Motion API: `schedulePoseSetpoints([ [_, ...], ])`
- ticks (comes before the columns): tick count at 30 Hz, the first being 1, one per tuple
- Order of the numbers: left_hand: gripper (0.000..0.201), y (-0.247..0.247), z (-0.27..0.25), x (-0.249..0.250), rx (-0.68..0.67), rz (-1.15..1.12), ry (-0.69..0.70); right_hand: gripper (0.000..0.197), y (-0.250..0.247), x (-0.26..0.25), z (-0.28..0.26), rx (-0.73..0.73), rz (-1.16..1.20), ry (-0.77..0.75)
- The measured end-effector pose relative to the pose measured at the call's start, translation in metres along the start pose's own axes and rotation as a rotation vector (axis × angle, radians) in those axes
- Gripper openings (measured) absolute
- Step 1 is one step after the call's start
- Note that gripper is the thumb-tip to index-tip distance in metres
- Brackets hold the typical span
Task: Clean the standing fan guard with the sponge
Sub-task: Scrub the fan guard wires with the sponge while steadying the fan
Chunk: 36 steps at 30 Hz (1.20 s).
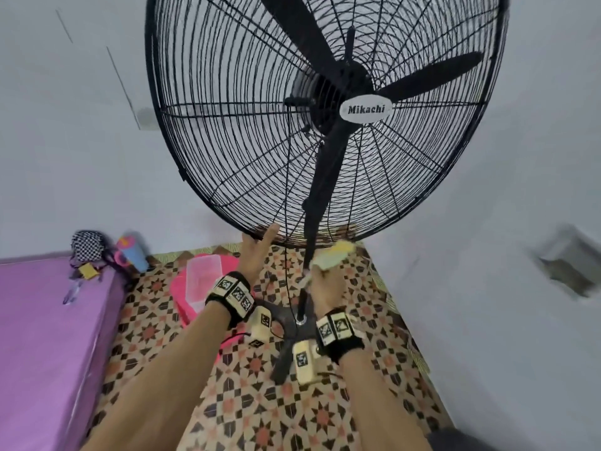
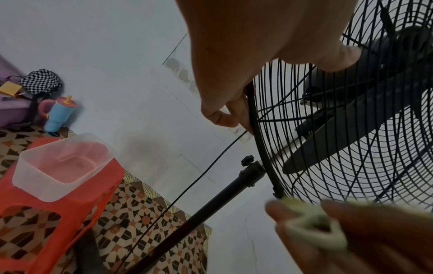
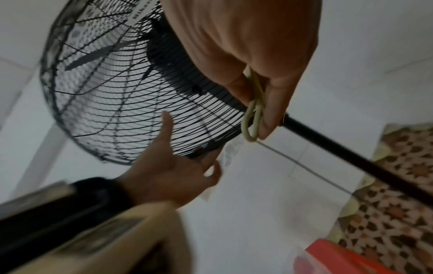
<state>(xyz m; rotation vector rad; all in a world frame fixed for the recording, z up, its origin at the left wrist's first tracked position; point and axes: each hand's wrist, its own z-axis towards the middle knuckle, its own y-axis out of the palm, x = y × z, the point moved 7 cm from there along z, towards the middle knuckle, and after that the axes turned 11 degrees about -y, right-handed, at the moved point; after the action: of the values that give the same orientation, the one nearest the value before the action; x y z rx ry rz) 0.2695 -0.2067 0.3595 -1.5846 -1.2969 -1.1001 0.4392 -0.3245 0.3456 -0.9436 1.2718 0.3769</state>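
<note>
The top of our fan guard [image 1: 227,125] runs off the head picture's edge. The sponge [image 1: 331,253] in our right hand [image 1: 327,283] is a blurry yellow smear there, so we cannot tell its shape. In the right wrist picture the whole guard is blurry. Our left hand [image 2: 246,64] fingers [image 2: 220,116] curl behind the rim, partly hidden. The pole [image 2: 211,202] leaves the picture's bottom edge.

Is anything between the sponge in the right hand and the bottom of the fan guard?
Nothing visible blocks it. The right hand pinches the folded sponge just under the guard bottom rim. The pole runs close beside the sponge, not across its path. The left hand holds the rim further left.
</note>
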Motion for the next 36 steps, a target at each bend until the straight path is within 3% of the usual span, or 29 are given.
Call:
schedulePoseSetpoints([
  [4, 0.099, 0.000, -0.018, 0.022, 0.022, 0.031, 0.059, 0.025, 0.046, -0.022, -0.032, -0.271, -0.121, -0.235],
  [6, 0.093, 0.000, -0.021, 0.023, 0.001, 0.048, 0.059, 0.023, 0.045, -0.020, -0.042, -0.331, -0.147, -0.272],
  [8, 0.105, 0.000, -0.014, 0.016, -0.016, 0.051, 0.038, 0.027, 0.024, -0.008, -0.036, -0.237, -0.135, -0.177],
  [11, 0.109, -0.003, 0.023, -0.019, -0.034, 0.043, -0.028, 0.030, -0.020, 0.008, -0.019, -0.006, -0.129, 0.008],
  [14, 0.106, 0.002, -0.011, 0.010, -0.054, -0.014, -0.031, 0.037, -0.031, -0.004, -0.005, 0.091, -0.126, -0.038],
  [16, 0.103, 0.006, -0.016, 0.015, -0.091, -0.080, -0.005, 0.035, -0.017, -0.029, -0.012, 0.056, -0.182, -0.127],
  [20, 0.111, 0.006, -0.013, 0.016, -0.107, -0.133, 0.023, 0.032, 0.014, -0.045, -0.045, -0.144, -0.216, -0.352],
  [22, 0.111, 0.005, -0.013, 0.011, -0.112, -0.124, 0.011, 0.032, -0.004, -0.041, -0.046, -0.114, -0.145, -0.302],
  [24, 0.109, 0.005, -0.014, 0.011, -0.124, -0.122, -0.016, 0.034, -0.035, -0.034, -0.038, 0.042, -0.034, -0.186],
  [27, 0.091, 0.005, -0.019, 0.017, -0.105, -0.122, 0.035, 0.038, -0.053, -0.032, -0.025, 0.183, 0.028, -0.148],
  [31, 0.113, 0.003, -0.017, 0.015, -0.095, -0.096, 0.029, 0.042, -0.005, -0.053, -0.041, 0.042, -0.043, -0.281],
  [34, 0.112, 0.004, -0.007, 0.005, -0.071, -0.078, -0.008, 0.036, 0.012, -0.054, -0.061, -0.115, -0.013, -0.395],
  [36, 0.109, 0.004, -0.009, 0.006, -0.076, -0.071, -0.004, 0.037, -0.006, -0.049, -0.063, -0.044, 0.092, -0.336],
])
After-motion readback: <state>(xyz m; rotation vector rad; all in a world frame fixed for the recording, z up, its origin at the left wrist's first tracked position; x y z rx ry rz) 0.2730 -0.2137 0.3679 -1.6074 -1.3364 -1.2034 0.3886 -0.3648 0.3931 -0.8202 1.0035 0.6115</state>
